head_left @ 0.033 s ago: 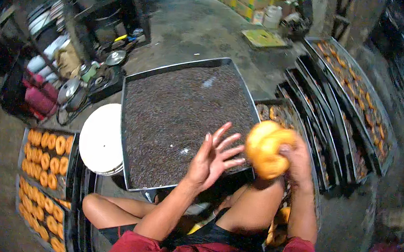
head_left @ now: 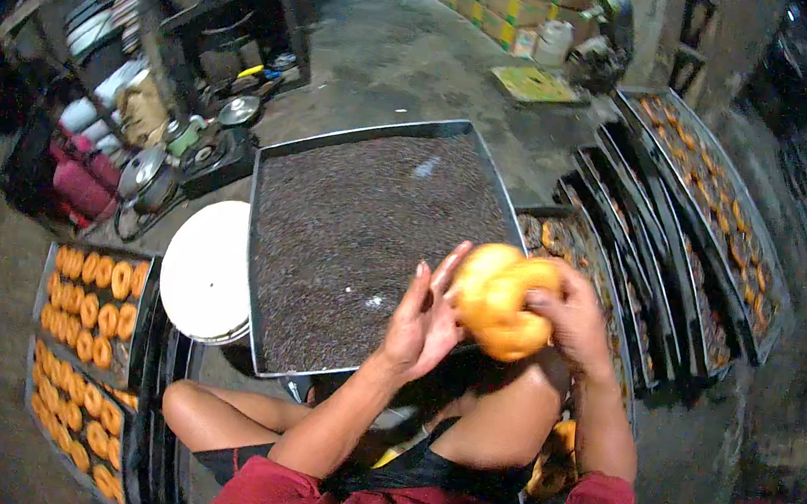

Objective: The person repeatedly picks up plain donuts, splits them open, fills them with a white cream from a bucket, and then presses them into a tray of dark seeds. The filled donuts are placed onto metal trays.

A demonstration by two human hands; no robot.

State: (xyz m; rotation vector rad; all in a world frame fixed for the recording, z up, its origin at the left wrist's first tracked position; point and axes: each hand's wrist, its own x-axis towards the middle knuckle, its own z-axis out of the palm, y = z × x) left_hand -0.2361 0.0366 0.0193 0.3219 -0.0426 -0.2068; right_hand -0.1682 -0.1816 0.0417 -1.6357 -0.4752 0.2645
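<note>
My right hand (head_left: 579, 319) is closed around a bunch of golden ring doughnuts (head_left: 498, 299), its thumb hooked in one ring. They hang over the near right corner of a square metal tray (head_left: 367, 135). A layer of dark brown sprinkles (head_left: 356, 226) covers the tray's bottom. My left hand (head_left: 422, 330) is open, palm toward the doughnuts and fingers stretched out. Its fingertips meet their left side, partly hidden behind them; whether they press on them I cannot tell.
A round white lid (head_left: 207, 278) is left of the sprinkle tray. Trays of plain doughnuts (head_left: 89, 309) stand at the lower left. On the right are a tray of coated doughnuts (head_left: 557, 236), stacked dark trays (head_left: 640, 251) and another filled tray (head_left: 713, 194). Pots and a stove (head_left: 208, 163) stand far left.
My right hand has brought the doughnuts leftward to my left hand, which was apart from them before. The whole view has shifted slightly.
</note>
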